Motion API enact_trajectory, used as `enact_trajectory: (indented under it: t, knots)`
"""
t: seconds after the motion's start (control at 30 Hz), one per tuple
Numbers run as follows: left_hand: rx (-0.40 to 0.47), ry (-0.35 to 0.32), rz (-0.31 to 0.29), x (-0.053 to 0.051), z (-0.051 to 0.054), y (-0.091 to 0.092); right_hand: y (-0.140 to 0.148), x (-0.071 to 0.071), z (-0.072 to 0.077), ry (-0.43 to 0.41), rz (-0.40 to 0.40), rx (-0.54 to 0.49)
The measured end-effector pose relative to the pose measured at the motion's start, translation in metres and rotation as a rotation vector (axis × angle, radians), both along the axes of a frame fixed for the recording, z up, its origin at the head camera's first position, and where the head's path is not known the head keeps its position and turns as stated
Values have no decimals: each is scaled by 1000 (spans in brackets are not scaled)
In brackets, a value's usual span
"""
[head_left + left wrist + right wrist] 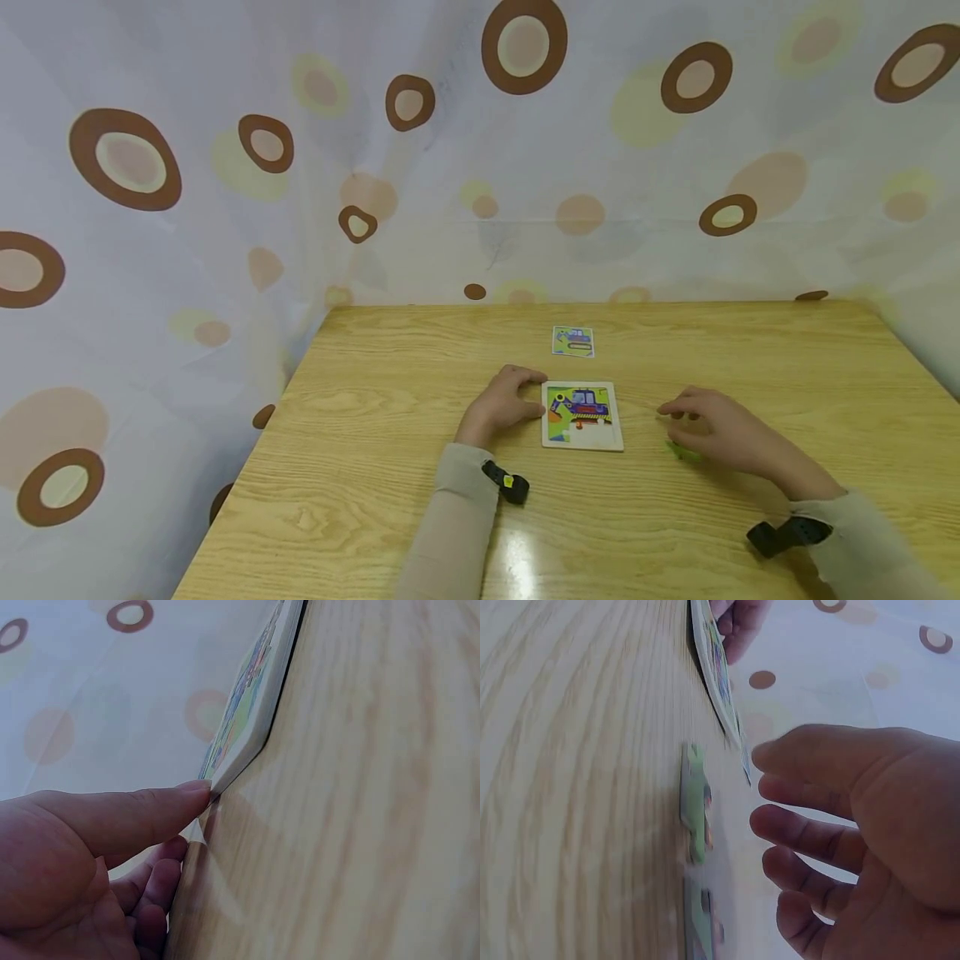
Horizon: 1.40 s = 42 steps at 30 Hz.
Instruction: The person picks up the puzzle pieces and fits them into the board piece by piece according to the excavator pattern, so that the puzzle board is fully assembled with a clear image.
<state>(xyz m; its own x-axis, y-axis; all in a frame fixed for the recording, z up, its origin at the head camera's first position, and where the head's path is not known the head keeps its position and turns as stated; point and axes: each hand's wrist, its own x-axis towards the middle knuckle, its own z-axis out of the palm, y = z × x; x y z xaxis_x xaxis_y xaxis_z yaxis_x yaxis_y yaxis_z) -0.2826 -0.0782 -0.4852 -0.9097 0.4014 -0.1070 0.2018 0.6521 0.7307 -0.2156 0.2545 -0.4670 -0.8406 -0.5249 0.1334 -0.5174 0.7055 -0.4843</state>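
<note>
A square puzzle board with a blue excavator picture lies on the table, partly filled; its lower right shows bare white. My left hand touches the board's left side, with the thumb at the edge and the index finger near the upper left corner. In the left wrist view the thumb meets the board's rim. To the right of the board my right hand hovers with loosely bent fingers, holding nothing. Beside it, a green puzzle piece and another piece lie on the wood.
A small picture card with a similar excavator lies behind the board. The wooden table meets a curtain with brown ring patterns at the back and sides. Black camera straps sit on both wrists.
</note>
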Motion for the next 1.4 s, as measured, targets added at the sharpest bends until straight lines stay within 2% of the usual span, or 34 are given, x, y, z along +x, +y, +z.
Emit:
enact_trajectory:
  t: [0.3, 0.53, 0.67, 0.9, 1.1, 1.4]
  knots:
    - [6, -10, 9, -1, -3, 0, 20, 6, 1, -48, 56, 58]
    - [0, -9, 7, 0, -1, 0, 23, 9, -5, -101, 74, 13]
    - [-2, -1, -3, 2, 1, 0, 20, 11, -7, -98, 79, 3]
    - [2, 5, -5, 2, 1, 0, 19, 11, -6, -153, 42, 23]
    - [4, 4, 0, 2, 2, 0, 16, 12, -2, -124, 43, 13]
    - [7, -1, 8, 1, 1, 2, 10, 12, -1, -73, 98, -36]
